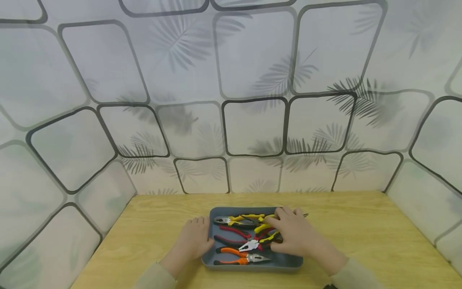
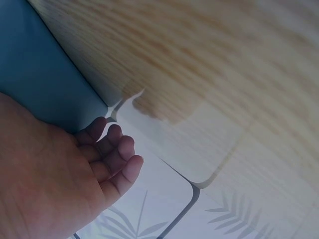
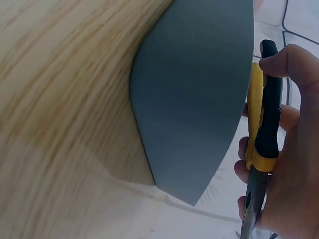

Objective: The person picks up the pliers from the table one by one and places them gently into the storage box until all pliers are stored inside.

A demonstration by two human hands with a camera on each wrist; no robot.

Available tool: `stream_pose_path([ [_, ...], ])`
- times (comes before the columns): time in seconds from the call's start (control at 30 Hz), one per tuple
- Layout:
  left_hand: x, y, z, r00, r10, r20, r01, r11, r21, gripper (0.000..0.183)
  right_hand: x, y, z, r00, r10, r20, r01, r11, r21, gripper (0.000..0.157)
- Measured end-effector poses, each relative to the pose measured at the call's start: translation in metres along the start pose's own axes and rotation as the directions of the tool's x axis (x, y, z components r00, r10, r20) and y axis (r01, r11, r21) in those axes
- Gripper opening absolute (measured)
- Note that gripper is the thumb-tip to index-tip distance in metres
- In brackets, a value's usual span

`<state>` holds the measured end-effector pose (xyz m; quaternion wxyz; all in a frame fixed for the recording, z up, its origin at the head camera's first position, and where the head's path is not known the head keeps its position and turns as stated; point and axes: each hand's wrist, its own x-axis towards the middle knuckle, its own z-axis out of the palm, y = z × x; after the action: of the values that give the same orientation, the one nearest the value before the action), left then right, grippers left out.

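A grey-blue tray (image 1: 252, 268) holds several pairs of pliers. My left hand (image 1: 195, 237) holds its left side, with the thumb at the rim and the palm along the outer wall. In the left wrist view those fingers (image 2: 119, 149) are loosely bent beside the wall. My right hand (image 1: 294, 230), over the tray's right end, grips pliers with yellow and black handles (image 3: 270, 109). Their metal end points away from the tray. Inside lie yellow-and-black pliers (image 1: 223, 220), red-handled pliers (image 1: 234, 230), silver-jawed pliers (image 1: 250, 245) and orange-handled pliers (image 1: 243, 261).
The tray stands on a light wooden tabletop (image 1: 155, 224). Patterned pale cloth (image 1: 252, 128) with leaf prints and dark rounded outlines encloses the table at the back and on both sides.
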<state>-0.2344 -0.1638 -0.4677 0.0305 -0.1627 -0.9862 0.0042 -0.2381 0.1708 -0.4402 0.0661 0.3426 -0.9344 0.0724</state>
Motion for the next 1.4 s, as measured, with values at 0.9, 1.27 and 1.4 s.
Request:
stream_pose_path([
  [0.9,0.001,-0.002,0.004,1.0,0.006,-0.012,-0.006,1.0,0.001,0.051,0.03,-0.032,0.016,0.996,0.018,0.083,-0.023,0.998,0.058,0.06],
  [1.27,0.001,-0.001,0.005,1.0,0.003,0.001,-0.003,1.0,0.021,0.053,0.036,-0.043,0.023,0.996,0.027,0.084,-0.029,0.999,0.025,0.064],
  [1.4,0.002,-0.002,0.005,1.0,0.002,-0.003,-0.002,1.0,0.022,0.054,0.038,-0.046,0.025,0.997,0.033,0.072,-0.034,0.999,0.018,0.062],
])
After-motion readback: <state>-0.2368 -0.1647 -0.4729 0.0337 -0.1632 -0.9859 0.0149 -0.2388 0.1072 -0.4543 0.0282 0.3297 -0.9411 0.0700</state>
